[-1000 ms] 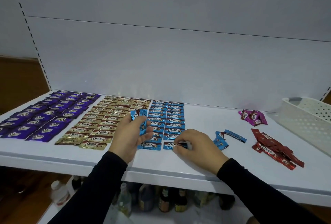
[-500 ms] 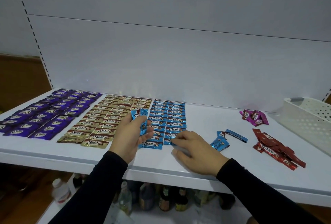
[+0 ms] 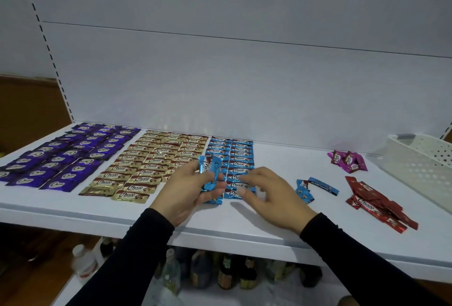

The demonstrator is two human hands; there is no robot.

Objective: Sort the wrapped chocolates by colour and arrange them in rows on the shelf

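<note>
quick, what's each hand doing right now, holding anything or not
Left hand: grips a small bunch of blue chocolates.
Right hand: open, holds nothing, fingertips at the near end of the blue rows.

Centre frame, the left hand (image 3: 186, 190) grips a small bunch of blue foil-wrapped chocolates (image 3: 209, 171), held up above the white shelf (image 3: 269, 222). Just right of it, the right hand (image 3: 271, 195) hovers, fingers loosely curled, its fingertips over the near end of the blue rows (image 3: 231, 156). Left of those lie gold rows (image 3: 151, 163), and purple rows (image 3: 66, 156) at far left. To the right sit loose blue pieces (image 3: 315, 187), a red pile (image 3: 376, 204), a few pink wrappers (image 3: 347, 160) and a white perforated plastic basket (image 3: 420, 161) at the edge.
</note>
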